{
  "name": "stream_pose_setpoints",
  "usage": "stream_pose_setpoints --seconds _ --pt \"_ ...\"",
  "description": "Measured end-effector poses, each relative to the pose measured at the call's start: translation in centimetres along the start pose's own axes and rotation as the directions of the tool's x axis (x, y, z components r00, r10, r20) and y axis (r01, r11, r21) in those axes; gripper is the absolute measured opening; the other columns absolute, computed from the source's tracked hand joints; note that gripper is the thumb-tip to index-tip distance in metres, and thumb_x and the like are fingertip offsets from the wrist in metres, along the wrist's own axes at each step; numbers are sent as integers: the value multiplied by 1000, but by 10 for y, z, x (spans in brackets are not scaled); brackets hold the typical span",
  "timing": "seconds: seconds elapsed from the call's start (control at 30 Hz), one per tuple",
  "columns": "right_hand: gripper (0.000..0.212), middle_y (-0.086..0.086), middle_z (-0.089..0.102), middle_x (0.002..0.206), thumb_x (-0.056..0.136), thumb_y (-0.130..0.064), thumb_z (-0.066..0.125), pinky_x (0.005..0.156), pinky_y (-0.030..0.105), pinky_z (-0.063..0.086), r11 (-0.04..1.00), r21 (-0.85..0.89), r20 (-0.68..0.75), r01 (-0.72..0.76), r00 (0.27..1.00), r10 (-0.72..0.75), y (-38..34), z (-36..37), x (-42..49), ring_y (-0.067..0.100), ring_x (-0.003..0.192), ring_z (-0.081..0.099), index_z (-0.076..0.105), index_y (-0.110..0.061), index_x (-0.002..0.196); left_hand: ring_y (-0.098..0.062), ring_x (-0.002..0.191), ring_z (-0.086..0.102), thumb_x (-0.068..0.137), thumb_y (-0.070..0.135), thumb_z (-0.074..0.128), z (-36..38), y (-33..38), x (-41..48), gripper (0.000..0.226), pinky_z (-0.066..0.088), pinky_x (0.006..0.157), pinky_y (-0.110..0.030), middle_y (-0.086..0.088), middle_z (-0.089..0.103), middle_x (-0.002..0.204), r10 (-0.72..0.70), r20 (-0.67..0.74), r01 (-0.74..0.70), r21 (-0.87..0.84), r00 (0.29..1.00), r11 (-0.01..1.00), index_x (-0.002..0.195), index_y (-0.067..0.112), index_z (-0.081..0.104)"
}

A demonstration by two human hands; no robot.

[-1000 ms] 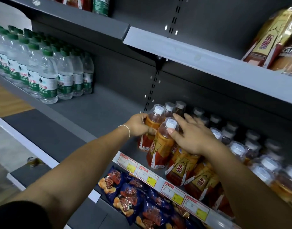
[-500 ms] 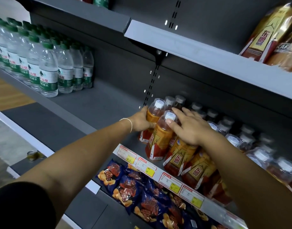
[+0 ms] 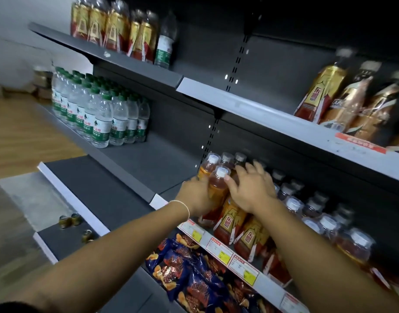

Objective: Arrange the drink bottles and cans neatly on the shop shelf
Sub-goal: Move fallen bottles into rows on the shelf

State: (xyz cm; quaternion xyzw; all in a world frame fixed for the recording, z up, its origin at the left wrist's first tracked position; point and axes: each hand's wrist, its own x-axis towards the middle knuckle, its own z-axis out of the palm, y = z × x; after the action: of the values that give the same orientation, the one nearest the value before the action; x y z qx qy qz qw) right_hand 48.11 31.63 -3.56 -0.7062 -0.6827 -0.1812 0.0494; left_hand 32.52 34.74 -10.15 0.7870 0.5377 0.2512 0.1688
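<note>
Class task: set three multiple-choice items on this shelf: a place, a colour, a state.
1. The blue snack bags lie: A on the floor; B below the orange drink bottles; C in a basket.
2. The water bottles' caps are: A red; B green; C yellow.
3. The left hand: A hangs idle; B holds a snack bag; C grips an orange drink bottle.
Key: 1 B, under the price tags; 2 B, all caps green; 3 C, it wraps the front bottle.
</note>
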Motion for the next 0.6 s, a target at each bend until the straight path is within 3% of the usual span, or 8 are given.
stream_pose_setpoints --seconds 0.13,0.37,0.6 --pt "64 9 30 160 100 -60 25 120 43 14 997 76 20 5 1000 -7 36 -11 -38 26 152 9 32 -25 153 -42 119 48 83 31 56 -1 43 -29 63 35 102 -44 -19 49 134 88 -101 -72 147 991 987 139 10 37" --pt "65 10 22 164 101 -60 26 123 43 16 981 146 82 -126 990 115 145 -19 -146 27 153 10 26 -25 156 -37 131 40 78 27 60 24 142 -80 84 27 113 -45 -18 44 139 268 0 -255 310 963 916 151 10 22" --pt "66 11 20 164 101 -60 24 123 43 14 942 67 169 -328 935 313 259 -21 -279 29 153 10 24 -25 157 -38 128 44 79 30 56 92 261 -129 75 26 114 -49 -19 48 138 480 76 -480 295 874 826 147 12 29"
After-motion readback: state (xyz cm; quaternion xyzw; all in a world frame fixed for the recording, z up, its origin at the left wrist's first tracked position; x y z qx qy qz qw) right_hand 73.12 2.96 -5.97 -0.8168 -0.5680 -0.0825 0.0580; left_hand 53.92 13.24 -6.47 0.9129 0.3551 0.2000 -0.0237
